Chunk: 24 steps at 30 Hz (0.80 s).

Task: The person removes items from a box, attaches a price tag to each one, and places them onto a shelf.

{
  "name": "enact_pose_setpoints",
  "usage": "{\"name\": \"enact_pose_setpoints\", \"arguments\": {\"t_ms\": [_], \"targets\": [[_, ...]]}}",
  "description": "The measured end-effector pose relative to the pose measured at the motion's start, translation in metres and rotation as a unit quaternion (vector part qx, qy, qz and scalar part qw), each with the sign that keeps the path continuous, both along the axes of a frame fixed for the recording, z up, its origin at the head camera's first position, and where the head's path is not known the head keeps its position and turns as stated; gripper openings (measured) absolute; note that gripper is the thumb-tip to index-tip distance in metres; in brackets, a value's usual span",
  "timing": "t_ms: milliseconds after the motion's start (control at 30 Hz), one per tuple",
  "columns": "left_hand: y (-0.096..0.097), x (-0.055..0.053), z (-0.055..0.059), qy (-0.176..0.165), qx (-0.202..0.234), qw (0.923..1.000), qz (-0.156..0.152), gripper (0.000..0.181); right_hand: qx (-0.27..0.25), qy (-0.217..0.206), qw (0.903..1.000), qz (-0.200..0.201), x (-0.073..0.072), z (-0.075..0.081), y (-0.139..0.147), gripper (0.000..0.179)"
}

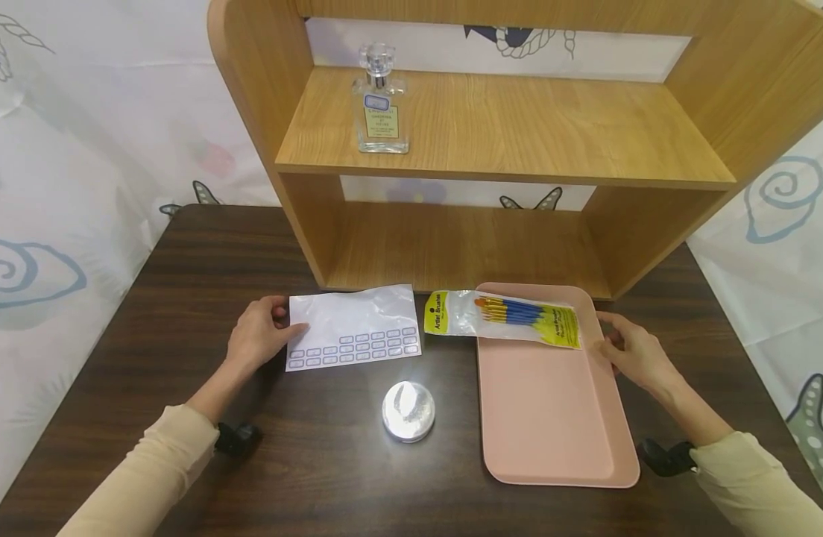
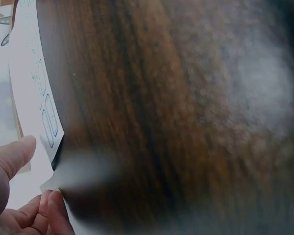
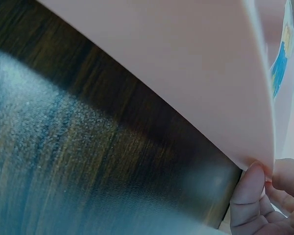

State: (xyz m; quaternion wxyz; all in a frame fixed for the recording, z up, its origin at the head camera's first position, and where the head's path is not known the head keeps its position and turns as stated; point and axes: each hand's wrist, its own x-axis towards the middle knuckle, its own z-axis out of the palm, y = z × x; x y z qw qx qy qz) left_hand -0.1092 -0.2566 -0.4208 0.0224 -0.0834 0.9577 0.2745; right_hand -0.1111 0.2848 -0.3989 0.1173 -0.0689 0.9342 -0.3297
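Note:
My left hand (image 1: 260,332) pinches the left edge of a white sticker sheet (image 1: 351,317) with rows of small blue-bordered labels. In the left wrist view the thumb (image 2: 17,154) lies over the sheet (image 2: 27,88), the fingers under its edge. A pink tray (image 1: 546,410) lies to the right. My right hand (image 1: 636,354) grips its right rim between thumb and fingers; the right wrist view shows the tray wall (image 3: 186,63) tilted up close by. A clear pack of artist brushes (image 1: 505,317) lies across the tray's far end, its left part sticking out beyond the rim.
A round silver tin (image 1: 408,412) sits on the dark wooden table (image 1: 317,462) between sheet and tray. Behind them stands a wooden shelf unit (image 1: 519,127), a labelled glass perfume bottle (image 1: 381,112) on its upper board. Patterned white cloth (image 1: 83,149) hangs around.

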Motion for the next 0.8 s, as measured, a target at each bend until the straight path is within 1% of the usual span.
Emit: {"name": "enact_pose_setpoints", "arguments": {"t_ms": [167, 467, 800], "targets": [[0.0011, -0.0001, -0.0011, -0.009, -0.009, 0.9999, 0.006, 0.06, 0.002, -0.002, 1.0, 0.0, 0.0002, -0.0001, -0.0001, 0.052], [0.0042, -0.0001, -0.0014, -0.012, -0.013, 0.9998, 0.012, 0.051, 0.004, -0.001, 1.0, 0.002, -0.0009, 0.0014, -0.0003, 0.053], [0.0058, 0.0021, -0.0018, 0.002, -0.004, 0.9999, 0.01, 0.042, 0.001, -0.008, 1.0, 0.006, -0.0013, 0.0032, 0.0002, 0.054]]}}
